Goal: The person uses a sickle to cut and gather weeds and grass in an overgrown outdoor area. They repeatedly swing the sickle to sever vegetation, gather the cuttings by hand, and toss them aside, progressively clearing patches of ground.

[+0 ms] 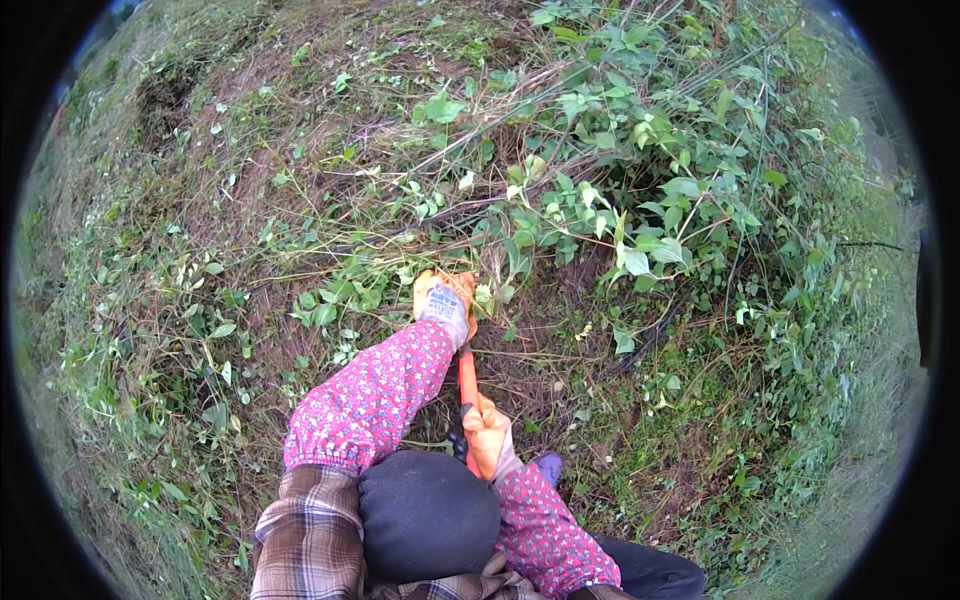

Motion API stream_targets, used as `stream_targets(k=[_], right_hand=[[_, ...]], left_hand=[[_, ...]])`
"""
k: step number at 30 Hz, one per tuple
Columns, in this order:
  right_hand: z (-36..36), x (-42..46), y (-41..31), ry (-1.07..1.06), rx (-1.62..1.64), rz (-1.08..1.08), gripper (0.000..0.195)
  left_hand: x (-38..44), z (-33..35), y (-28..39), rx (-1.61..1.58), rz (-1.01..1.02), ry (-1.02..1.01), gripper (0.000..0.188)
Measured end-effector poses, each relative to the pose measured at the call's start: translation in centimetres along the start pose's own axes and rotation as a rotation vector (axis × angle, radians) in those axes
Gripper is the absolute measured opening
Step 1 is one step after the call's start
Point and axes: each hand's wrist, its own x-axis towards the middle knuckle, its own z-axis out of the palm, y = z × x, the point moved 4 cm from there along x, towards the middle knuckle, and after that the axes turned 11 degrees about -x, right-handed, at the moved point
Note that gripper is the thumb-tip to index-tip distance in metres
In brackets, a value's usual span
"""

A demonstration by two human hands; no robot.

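Observation:
My left hand (445,300), in an orange-and-grey work glove that bears printing, is closed around the far part of a long orange tool handle (468,375). Cut or bent vine stems (390,262) lie against its fingertips. Closer to my body, my right hand (487,439), gloved alike, grips the same handle near a black section. What the tool ends in is hidden beneath the left glove and the plants, so its kind cannot be told. Pink floral sleeve covers (375,397) wrap both forearms.
A dense leafy bush (660,187) with dry stalks rises ahead to the right. Bare brown soil (255,180) shows among flattened weeds at the left. A purple shoe (549,468) stands beside my right forearm. A dark rounded cap (429,517) fills the lower middle.

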Motion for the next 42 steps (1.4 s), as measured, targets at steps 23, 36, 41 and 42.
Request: stream_targets(k=[23,36,41,42], right_hand=[[2.9,19.2,-9.0,0.16,0.076,-0.008,0.012],[4.1,21.9,-9.3,0.099,0.136,-0.129,0.007],[7.3,22.9,-7.4,-0.215,-0.015,-0.037,0.012],[6.1,22.0,-6.5,-0.237,-0.022,-0.069,0.013]], left_hand=[[-7.9,-16.4,-3.9,-0.009,0.302,0.389,0.029],[-11.0,-8.5,-6.3,-0.382,0.295,0.338,0.03],[-11.8,-8.9,-6.4,-0.29,0.284,0.209,0.052],[-11.6,-8.6,-6.8,-0.261,0.316,0.224,0.054]])
